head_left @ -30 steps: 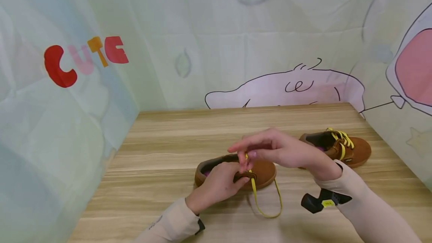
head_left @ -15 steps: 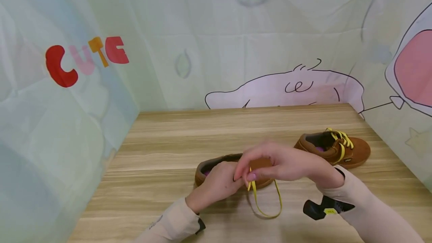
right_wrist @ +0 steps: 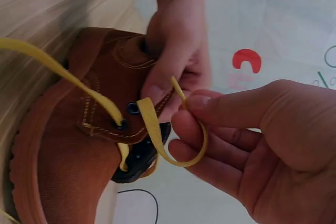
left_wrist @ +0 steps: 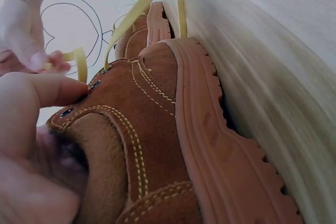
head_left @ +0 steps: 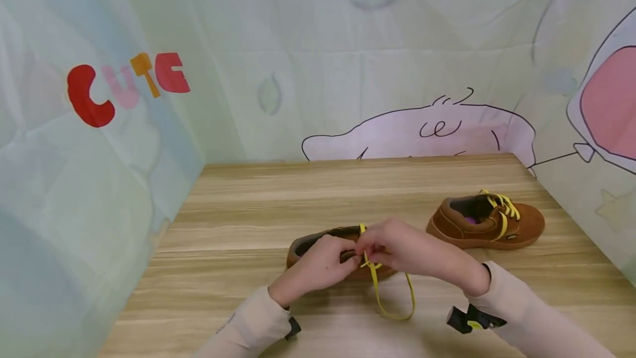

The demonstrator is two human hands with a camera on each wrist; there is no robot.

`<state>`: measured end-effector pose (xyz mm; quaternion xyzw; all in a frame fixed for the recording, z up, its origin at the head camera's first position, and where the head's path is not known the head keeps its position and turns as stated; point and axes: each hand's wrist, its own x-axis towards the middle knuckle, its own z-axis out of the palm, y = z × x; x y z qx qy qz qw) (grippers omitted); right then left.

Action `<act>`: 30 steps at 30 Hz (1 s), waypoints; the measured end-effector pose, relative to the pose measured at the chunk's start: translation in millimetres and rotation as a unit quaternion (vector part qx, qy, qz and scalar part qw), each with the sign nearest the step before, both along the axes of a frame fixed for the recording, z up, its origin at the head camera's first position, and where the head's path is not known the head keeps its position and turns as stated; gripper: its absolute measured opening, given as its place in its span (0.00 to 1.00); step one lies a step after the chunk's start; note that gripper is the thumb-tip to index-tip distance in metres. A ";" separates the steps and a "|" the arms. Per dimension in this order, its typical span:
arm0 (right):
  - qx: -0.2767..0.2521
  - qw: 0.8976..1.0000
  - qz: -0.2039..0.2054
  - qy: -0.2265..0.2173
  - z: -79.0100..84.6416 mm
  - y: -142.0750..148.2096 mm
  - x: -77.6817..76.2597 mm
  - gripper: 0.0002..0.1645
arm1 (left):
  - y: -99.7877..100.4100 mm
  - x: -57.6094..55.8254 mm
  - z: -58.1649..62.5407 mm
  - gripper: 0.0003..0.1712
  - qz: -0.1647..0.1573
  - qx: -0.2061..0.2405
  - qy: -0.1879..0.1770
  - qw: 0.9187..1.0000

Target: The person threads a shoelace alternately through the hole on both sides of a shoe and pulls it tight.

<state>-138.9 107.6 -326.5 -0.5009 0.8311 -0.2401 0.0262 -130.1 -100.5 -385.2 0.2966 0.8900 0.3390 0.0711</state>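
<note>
A brown suede shoe (head_left: 297,249) with a reddish-brown sole stands in front of me, toe to the right. My left hand (head_left: 320,264) grips its eyelet flap, thumb and fingers at the edge of the opening. In the right wrist view, a dark metal eyelet (right_wrist: 132,108) shows just beside the left thumb. Between thumb and fingers, my right hand (head_left: 409,250) pinches the end of a yellow shoelace (right_wrist: 152,127). This part of the lace curves in a small loop by the flap. Another length of lace (left_wrist: 139,11) comes out of a lower eyelet.
A second brown shoe (head_left: 526,226) with yellow laces stands at the right of the wooden table (head_left: 238,198). A long lace loop (head_left: 395,316) hangs in front of the near shoe. Printed cloth (head_left: 278,59) walls in the back and sides.
My right hand has come down from above the shoe to beside the left fingers, still pinching the lace. The left hand keeps its grip on the flap.
</note>
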 end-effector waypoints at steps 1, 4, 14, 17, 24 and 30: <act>0.005 1.000 -0.011 0.009 -1.9 -0.5 0.3 0.13 | -0.2 -0.1 0.3 0.08 0.002 -0.001 -0.004 1.000; 0.016 0.999 -0.039 0.028 -7.3 -2.4 1.6 0.13 | -0.6 -0.3 0.5 0.08 0.006 -0.001 -0.016 1.000; 0.043 0.995 -0.061 0.066 -19.5 -8.9 7.0 0.13 | -0.2 0.3 0.7 0.08 0.013 0.003 -0.029 0.999; 0.043 0.994 -0.070 0.070 -22.7 -11.1 8.6 0.14 | 0.0 0.6 1.0 0.06 0.018 0.006 -0.029 0.999; 0.029 0.988 -0.100 0.111 -28.5 -17.0 12.2 0.17 | -4.6 -3.0 5.1 0.12 -0.002 0.006 -0.061 0.998; 0.015 0.986 -0.103 0.127 -32.6 -18.3 15.2 0.18 | -14.8 -17.9 14.1 0.17 -0.054 -0.004 -0.110 0.992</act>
